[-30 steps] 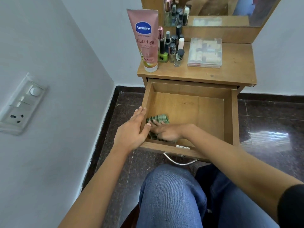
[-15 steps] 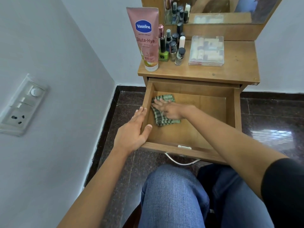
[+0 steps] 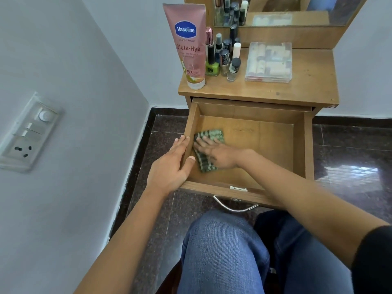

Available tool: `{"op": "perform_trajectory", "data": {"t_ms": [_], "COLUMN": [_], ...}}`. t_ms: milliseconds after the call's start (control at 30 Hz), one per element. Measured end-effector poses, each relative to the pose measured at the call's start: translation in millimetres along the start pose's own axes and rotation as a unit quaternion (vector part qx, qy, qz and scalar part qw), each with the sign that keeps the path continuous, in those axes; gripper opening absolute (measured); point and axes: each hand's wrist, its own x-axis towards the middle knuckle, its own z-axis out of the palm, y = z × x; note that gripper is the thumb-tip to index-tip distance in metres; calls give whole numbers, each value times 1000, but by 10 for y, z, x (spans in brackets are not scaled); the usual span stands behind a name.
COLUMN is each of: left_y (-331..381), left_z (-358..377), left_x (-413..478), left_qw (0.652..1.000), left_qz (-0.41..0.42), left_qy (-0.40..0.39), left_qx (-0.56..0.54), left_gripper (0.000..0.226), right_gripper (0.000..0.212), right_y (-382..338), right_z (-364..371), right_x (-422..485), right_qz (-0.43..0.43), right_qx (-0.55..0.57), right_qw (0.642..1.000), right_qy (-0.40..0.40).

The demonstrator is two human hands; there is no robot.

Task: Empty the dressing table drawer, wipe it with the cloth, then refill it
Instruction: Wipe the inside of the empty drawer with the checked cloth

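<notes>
The wooden drawer [image 3: 275, 149] of the dressing table is pulled out and holds nothing but a green checked cloth [image 3: 210, 134]. My right hand [image 3: 218, 152] lies flat on the cloth with straight fingers, pressing it against the drawer floor by the left wall. My left hand [image 3: 172, 166] holds the drawer's left wall near the front corner, fingers outside and thumb inside. On the table top stand a pink Vaseline tube [image 3: 187, 45], several small nail polish bottles [image 3: 223, 58] and a clear plastic box [image 3: 269, 62].
A grey wall with a switch and socket plate [image 3: 27, 132] runs close on the left. The floor is dark polished stone [image 3: 350, 162]. My knees in blue jeans [image 3: 220, 251] sit just under the drawer's metal handle [image 3: 235, 205]. A mirror [image 3: 275, 9] stands behind the table top.
My right hand slid the cloth from the drawer's front left corner toward the back, then partly back along the left wall. My left hand stayed on the drawer's left wall.
</notes>
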Motion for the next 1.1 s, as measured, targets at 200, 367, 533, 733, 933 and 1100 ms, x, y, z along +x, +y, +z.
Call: {"op": "perform_trajectory", "data": {"t_ms": [200, 367, 533, 733, 933, 1100], "left_y": [19, 25, 20, 6, 25, 27], "left_z": [10, -22, -6, -13, -23, -45], "left_x": [0, -11, -2, 6, 6, -13], "left_qw": [1000, 1000, 1000, 999, 998, 998], "left_qz": [-3, -8, -6, -12, -10, -8], "left_qy": [-6, -8, -6, -10, -20, -28], "left_qx": [9, -8, -18, -42, -54, -53], "left_gripper": [66, 66, 66, 64, 64, 63], "right_gripper": [67, 75, 76, 54, 75, 80], "right_y": [52, 171, 145, -97, -124, -68], "right_z": [-4, -78, -37, -23, -84, -111], "right_x": [-145, -203, -124, -135, -53, -132], "right_qz": [-117, -107, -84, -135, -187, -201], "right_qx": [37, 56, 2, -7, -38, -84], "right_qw": [988, 992, 996, 983, 963, 957], "right_qy": [-91, -46, -21, -126, -192, -190]}}
